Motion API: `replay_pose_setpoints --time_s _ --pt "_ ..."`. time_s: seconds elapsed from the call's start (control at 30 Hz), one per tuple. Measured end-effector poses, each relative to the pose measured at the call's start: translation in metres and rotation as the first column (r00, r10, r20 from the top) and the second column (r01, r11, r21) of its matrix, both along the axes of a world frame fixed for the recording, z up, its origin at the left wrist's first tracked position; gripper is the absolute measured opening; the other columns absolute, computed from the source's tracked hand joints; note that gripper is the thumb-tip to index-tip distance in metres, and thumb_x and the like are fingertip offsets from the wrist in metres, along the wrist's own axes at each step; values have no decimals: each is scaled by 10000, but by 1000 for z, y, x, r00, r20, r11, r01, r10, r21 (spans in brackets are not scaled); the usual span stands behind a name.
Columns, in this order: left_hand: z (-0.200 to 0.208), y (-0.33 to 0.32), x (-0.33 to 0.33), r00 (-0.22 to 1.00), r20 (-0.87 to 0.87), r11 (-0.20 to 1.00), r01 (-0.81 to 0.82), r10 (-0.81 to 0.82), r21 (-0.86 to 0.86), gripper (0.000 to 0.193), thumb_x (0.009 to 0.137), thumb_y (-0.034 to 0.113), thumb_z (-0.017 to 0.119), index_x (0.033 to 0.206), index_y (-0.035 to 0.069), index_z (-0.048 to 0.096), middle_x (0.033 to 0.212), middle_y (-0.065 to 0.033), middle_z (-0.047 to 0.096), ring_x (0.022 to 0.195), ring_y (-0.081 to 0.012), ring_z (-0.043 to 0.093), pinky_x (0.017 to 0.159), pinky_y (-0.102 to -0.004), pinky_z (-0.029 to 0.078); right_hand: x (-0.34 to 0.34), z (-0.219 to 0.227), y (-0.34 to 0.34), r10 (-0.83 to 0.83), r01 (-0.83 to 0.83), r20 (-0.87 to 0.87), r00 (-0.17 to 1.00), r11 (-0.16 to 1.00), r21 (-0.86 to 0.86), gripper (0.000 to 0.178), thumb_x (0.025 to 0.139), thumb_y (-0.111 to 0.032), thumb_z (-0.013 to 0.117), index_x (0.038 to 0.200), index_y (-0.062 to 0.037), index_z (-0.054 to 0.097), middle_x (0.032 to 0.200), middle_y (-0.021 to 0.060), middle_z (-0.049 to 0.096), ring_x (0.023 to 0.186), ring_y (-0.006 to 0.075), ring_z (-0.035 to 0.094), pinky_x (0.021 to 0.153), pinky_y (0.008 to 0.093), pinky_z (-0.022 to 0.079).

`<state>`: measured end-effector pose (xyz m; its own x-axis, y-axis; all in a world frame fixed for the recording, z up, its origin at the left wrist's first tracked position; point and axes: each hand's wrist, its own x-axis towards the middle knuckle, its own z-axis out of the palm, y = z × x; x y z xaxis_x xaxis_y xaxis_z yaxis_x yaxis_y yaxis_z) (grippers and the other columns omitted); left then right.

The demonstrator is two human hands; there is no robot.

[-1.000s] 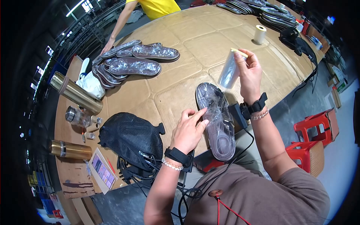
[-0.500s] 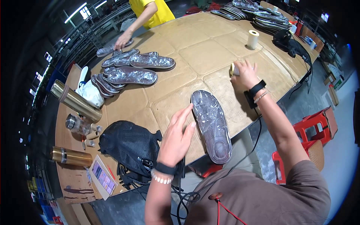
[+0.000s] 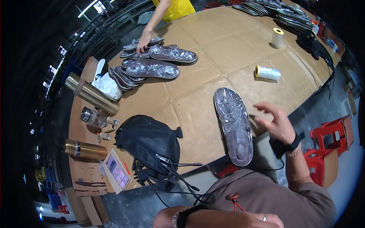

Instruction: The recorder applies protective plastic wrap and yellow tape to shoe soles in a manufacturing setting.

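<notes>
A dark brown slipper sole (image 3: pixel 234 125), wrapped in shiny clear film, lies at the table's near edge, toe end pointing away. Just to its right hovers my right hand (image 3: pixel 279 123), fingers apart and curved, nothing between them. My left hand (image 3: pixel 243 219) lies across the front of my body at the lower edge of the picture. A ring shows on it, but its fingers are mostly cut off. Farther off, a roll of clear film (image 3: pixel 268 73) rests on its side, apart from both hands.
Another film roll (image 3: pixel 277 38) stands upright at the far right. Film-wrapped soles (image 3: pixel 152 70) are piled far left, where a co-worker's hand (image 3: pixel 143 41) touches one. A black mesh bag (image 3: pixel 150 142), a gold flask (image 3: pixel 85 149) and a phone (image 3: pixel 117 173) sit left. Red stools (image 3: pixel 330 135) stand right.
My right hand has let go of the film roll and come back beside the sole. My left hand has left the sole's edge for my body. The view has shifted.
</notes>
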<state>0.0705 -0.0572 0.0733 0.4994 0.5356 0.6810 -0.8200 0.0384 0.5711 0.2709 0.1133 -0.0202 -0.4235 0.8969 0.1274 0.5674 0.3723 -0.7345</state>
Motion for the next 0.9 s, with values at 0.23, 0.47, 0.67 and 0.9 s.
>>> replay_pose_setpoints --time_s 0.23,0.47,0.67,0.9 --pt "8 -4 11 986 55 983 159 -155 -95 270 1001 133 505 1173 -51 604 1127 -162 630 1039 -332 596 917 -411 447 -43 -22 -81 -102 81 99 990 977 198 1252 646 -594 839 1504 72 217 1432 372 357 1302 495 425 1090 512 351" --pt "5 -6 2 960 -18 954 274 -278 -122 262 981 107 503 1153 -65 599 1153 -169 618 1070 -326 592 911 -394 463 -55 -22 -98 -54 6 196 979 971 239 1429 538 -681 852 1534 48 131 1488 410 223 1384 523 306 1099 600 284" --pt "-5 -5 6 975 32 975 222 -221 -17 229 976 121 536 1114 -46 613 1116 -151 635 1016 -308 611 877 -381 478 -56 -30 -101 -105 53 188 976 962 266 1340 591 -541 880 1538 40 131 1502 386 227 1400 507 298 1107 582 285" --pt "3 -3 -21 791 -197 780 -468 579 417 143 953 61 573 1047 6 665 991 -83 670 882 -266 631 798 -360 478 -3 -6 -29 251 -269 221 942 962 52 1163 627 -167 808 1569 -54 136 1569 208 298 1469 358 292 1180 578 208"
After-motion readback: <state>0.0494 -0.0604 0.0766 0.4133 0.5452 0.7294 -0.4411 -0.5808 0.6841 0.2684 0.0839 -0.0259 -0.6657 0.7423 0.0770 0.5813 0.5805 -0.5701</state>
